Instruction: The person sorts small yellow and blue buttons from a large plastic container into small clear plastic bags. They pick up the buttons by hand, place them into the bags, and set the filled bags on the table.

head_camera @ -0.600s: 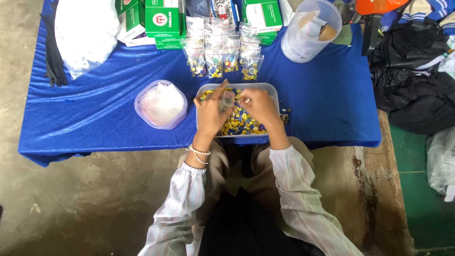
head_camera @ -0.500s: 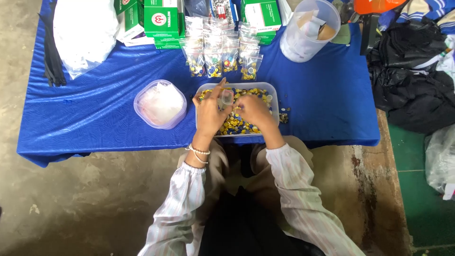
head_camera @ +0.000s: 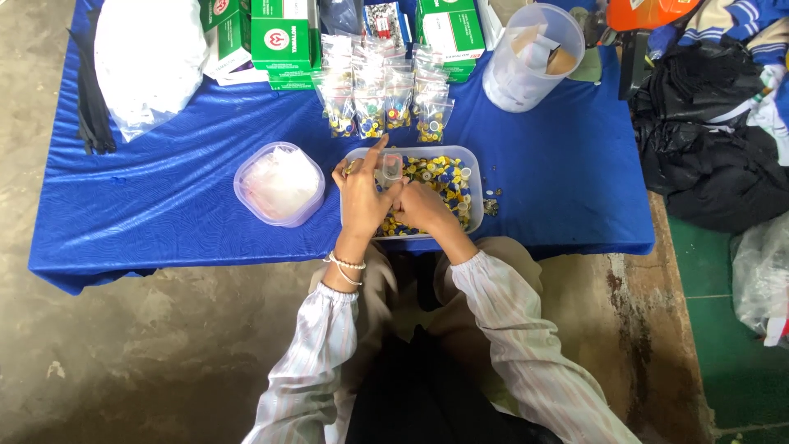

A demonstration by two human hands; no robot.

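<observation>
At the far left of the blue counter (head_camera: 164, 205) lies a white plastic bag (head_camera: 148, 57), bulging, with dark straps (head_camera: 90, 107) beside it. Further right stands a round clear tub (head_camera: 279, 183) with a lid, holding something pale and crumpled. Behind it are green and white boxes (head_camera: 283, 41), and in front of those a row of small clear bags (head_camera: 382, 99) filled with coloured pieces. In the middle sits a clear rectangular tray (head_camera: 470, 177) full of small yellow, blue and white caps (head_camera: 440, 173). Both hands are over this tray. The left hand (head_camera: 362, 197), with a bead bracelet at the wrist, pinches a small clear bag (head_camera: 392, 168) between thumb and fingers, index finger pointing up. The right hand (head_camera: 423, 205) is curled closed just beside it, resting in the caps; whether it grips anything I cannot tell. To the right, a tall clear jug (head_camera: 530, 57) holds papers and small items. Off the counter lies dark clothing (head_camera: 707, 164).
</observation>
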